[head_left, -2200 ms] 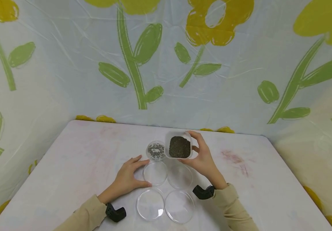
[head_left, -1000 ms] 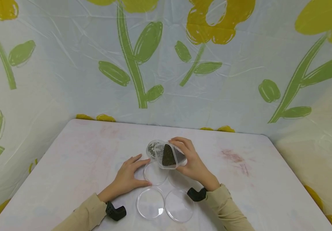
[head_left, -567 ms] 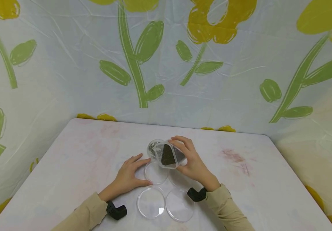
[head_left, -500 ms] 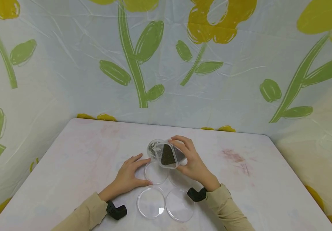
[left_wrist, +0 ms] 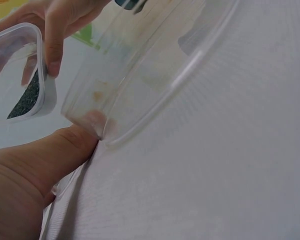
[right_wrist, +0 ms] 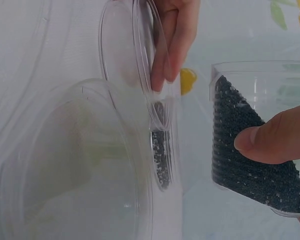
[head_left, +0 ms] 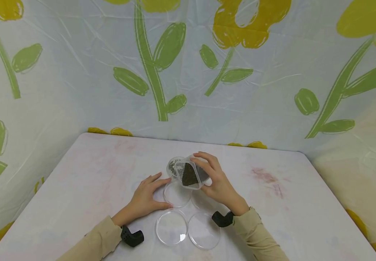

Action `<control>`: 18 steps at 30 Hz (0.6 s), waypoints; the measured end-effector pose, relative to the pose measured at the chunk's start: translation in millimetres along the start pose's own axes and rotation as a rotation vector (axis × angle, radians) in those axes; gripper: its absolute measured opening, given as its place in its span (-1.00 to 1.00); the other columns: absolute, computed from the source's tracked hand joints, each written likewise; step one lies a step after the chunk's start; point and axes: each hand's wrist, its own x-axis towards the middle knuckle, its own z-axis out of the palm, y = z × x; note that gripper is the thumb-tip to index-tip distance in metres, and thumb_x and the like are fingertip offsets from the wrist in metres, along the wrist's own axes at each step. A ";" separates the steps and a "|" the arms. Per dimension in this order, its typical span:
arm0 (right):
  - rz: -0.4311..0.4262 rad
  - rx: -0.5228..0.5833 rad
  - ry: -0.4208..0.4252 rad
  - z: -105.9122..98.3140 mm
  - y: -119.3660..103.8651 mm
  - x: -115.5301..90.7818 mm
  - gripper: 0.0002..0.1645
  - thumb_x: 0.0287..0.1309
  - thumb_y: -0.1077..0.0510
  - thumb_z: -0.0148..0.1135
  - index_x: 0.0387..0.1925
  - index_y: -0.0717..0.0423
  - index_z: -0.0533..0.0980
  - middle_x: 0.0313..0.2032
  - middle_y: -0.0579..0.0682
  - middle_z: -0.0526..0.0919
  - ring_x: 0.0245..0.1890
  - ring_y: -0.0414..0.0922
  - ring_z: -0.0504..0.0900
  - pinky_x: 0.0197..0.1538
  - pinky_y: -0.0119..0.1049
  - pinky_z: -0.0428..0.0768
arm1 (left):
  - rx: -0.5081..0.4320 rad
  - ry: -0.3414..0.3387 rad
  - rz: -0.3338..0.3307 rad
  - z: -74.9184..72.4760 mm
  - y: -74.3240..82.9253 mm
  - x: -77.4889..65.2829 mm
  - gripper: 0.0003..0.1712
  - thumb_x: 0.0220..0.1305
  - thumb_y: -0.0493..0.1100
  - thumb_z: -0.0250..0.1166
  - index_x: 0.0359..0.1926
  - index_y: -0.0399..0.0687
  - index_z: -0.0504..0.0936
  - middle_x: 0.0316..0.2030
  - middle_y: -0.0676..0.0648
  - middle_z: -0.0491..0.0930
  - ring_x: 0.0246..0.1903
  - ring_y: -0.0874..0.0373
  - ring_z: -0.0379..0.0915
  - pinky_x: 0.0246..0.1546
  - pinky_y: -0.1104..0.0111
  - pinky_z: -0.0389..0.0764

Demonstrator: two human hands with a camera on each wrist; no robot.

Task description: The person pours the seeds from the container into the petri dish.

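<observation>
My right hand grips a clear square plastic container by its sides, tilted to the left. Dark granules have slid into a slope against its lower wall. The container's mouth overlaps a round petri dish that holds dark granules; part of that dish is hidden. With thumb and index finger stretched apart, my left hand spans the left side of a clear petri dish just nearer. Seen from the left wrist, the thumb touches a clear dish rim.
Two more clear petri dishes, one on the left and one on the right, lie nearer the front. Another dish is partly covered by the right hand. All stand on a pale cloth-covered table before a flower-print curtain.
My right hand has brought the square container left and tipped it, so its granules slope and its mouth overlaps the far dish. Lately it tilts a little more. The left hand stays put.
</observation>
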 end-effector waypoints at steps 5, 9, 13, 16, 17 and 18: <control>-0.007 -0.006 -0.011 0.9 0.7 -0.7 -0.03 -0.19 0.44 0.50 0.34 0.11 0.37 0.31 0.23 0.31 0.36 0.15 0.22 0.36 -0.16 0.32 | 0.009 0.004 0.003 1.1 -1.5 0.2 -0.04 -0.23 0.24 0.63 0.27 0.09 0.58 0.37 -0.29 0.32 0.31 -0.45 0.18 0.19 -0.36 0.24; -0.014 -0.013 -0.017 1.3 1.4 -1.5 -0.02 -0.20 0.47 0.48 0.35 0.11 0.36 0.31 0.23 0.31 0.36 0.15 0.22 0.37 -0.17 0.31 | 0.005 0.006 0.002 1.0 -1.5 -0.2 -0.04 -0.23 0.24 0.63 0.27 0.11 0.58 0.38 -0.28 0.31 0.31 -0.45 0.17 0.21 -0.35 0.24; -0.016 -0.019 -0.017 1.5 1.9 -1.4 -0.01 -0.22 0.48 0.47 0.35 0.11 0.37 0.32 0.23 0.31 0.37 0.15 0.22 0.36 -0.15 0.32 | 0.006 0.010 0.011 0.9 -1.4 0.1 -0.04 -0.23 0.22 0.64 0.27 0.09 0.58 0.37 -0.29 0.31 0.31 -0.45 0.18 0.21 -0.35 0.24; -0.010 -0.022 -0.023 1.9 2.0 -1.3 -0.01 -0.20 0.47 0.48 0.35 0.11 0.36 0.32 0.22 0.31 0.37 0.15 0.21 0.36 -0.16 0.32 | 0.010 0.009 0.010 1.1 -1.8 0.5 -0.04 -0.23 0.22 0.64 0.27 0.08 0.58 0.37 -0.30 0.32 0.30 -0.46 0.19 0.20 -0.36 0.24; -0.008 -0.023 -0.024 2.0 1.9 -1.4 -0.01 -0.20 0.47 0.48 0.36 0.10 0.36 0.32 0.22 0.31 0.37 0.15 0.21 0.36 -0.16 0.33 | 0.009 0.007 0.006 1.0 -1.7 0.4 -0.04 -0.23 0.22 0.64 0.27 0.09 0.58 0.37 -0.29 0.31 0.30 -0.46 0.18 0.20 -0.36 0.24; -0.005 -0.026 -0.025 2.2 1.9 -1.5 -0.01 -0.20 0.46 0.49 0.36 0.10 0.36 0.32 0.21 0.31 0.37 0.14 0.21 0.36 -0.16 0.33 | 0.007 0.005 0.000 0.8 -1.3 0.3 -0.04 -0.23 0.22 0.64 0.27 0.10 0.58 0.38 -0.29 0.31 0.31 -0.46 0.17 0.20 -0.36 0.23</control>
